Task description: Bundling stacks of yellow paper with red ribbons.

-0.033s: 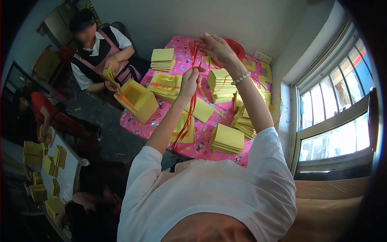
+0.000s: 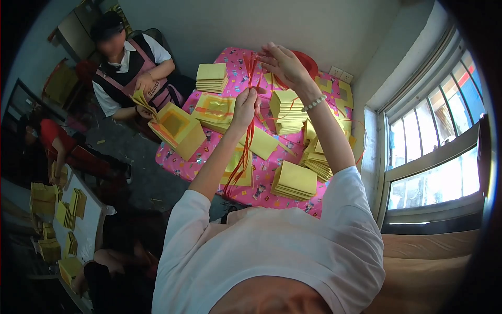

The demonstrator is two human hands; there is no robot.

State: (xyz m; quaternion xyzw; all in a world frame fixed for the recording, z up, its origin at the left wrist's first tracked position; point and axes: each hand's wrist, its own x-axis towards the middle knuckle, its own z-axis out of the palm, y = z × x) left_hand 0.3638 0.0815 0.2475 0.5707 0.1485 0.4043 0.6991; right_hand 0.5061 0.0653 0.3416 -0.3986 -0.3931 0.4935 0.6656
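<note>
My left hand [image 2: 246, 108] is closed around a bundle of thin red strings [image 2: 244, 157]. The bundle's lower ends hang past my left forearm, and its upper part rises above my fist toward the far side of the table. By that upper end is my right hand [image 2: 285, 64], with its fingers stretched out and apart; whether they touch a strand I cannot tell. A bracelet of pale beads [image 2: 314, 103] circles my right wrist. Beneath my hands lie yellow folded-paper stacks [image 2: 286, 111] and flat yellow paper pieces [image 2: 261, 144] on a pink patterned tablecloth [image 2: 261, 194].
A red basin [image 2: 306, 62] sits behind my right hand. More yellow stacks [image 2: 295, 179] lie near the front right. Across at the left, a co-worker [image 2: 138, 78] in an apron handles yellow paper [image 2: 178, 131]. Other people work at a pale table [image 2: 91, 209]. A barred window [image 2: 434, 141] is at right.
My right hand has shifted very slightly to the right and nearer to me. My left hand stays closed on the red strings.
</note>
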